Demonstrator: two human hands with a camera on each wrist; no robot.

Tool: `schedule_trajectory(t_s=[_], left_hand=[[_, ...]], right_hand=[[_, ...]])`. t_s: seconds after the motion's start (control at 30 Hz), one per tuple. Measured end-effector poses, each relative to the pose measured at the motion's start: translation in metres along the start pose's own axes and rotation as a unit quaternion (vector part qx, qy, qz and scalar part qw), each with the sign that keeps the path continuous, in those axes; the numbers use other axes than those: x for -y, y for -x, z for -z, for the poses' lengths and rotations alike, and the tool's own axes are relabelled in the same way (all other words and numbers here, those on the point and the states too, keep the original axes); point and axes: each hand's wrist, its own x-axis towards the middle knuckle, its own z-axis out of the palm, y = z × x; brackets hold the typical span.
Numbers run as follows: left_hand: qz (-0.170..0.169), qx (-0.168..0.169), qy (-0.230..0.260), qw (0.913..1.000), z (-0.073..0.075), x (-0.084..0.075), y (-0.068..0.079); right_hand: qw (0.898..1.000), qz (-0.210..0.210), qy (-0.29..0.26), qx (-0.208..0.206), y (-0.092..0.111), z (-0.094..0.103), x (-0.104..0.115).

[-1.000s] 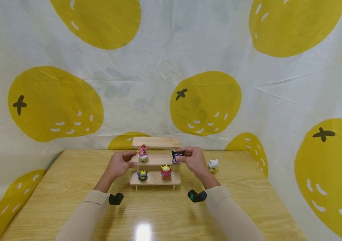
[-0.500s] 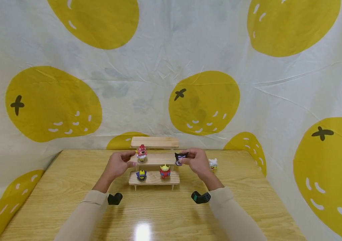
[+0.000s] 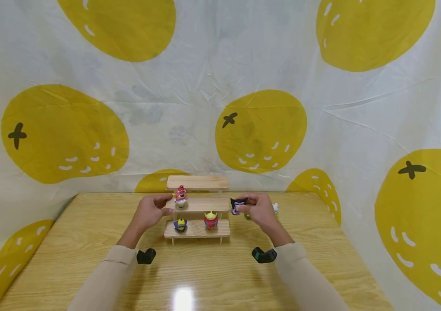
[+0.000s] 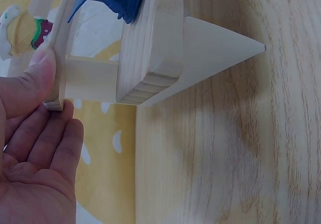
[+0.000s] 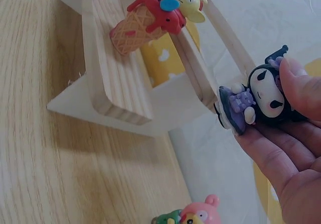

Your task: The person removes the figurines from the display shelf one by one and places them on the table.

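A three-tier wooden display stand [image 3: 205, 204] stands on the table. My left hand [image 3: 151, 211] pinches the left end of its middle shelf, thumb on top and fingers beneath, as the left wrist view shows. On that shelf, near the thumb, sits a pink figurine with a red top [image 3: 181, 197]. My right hand [image 3: 260, 210] holds a black-hooded figurine with a white face [image 5: 266, 93] between thumb and fingers, just off the middle shelf's right end. A blue-caped yellow figurine [image 3: 180, 225] and a red figurine with a yellow head [image 3: 210, 221] stand on the lowest shelf.
Behind my right hand a white figurine [image 3: 276, 208] shows partly on the table [image 3: 205, 268]. A pink-headed figurine with green [image 5: 200, 214] lies at the bottom of the right wrist view. A fruit-print cloth [image 3: 189, 108] hangs behind the table.
My right hand has moved to the right with the black-hooded figurine, from over the middle shelf to beyond its end. My left hand keeps its hold on the shelf.
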Motion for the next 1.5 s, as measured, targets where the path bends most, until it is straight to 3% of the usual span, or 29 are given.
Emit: schedule_trajectory(t_s=[1.5], left_hand=[[-0.001, 0.006, -0.008, 0.9999, 0.001, 0.002, -0.003]], right_hand=[[1.000, -0.007, 0.024, 0.001, 0.011, 0.041, -0.032]])
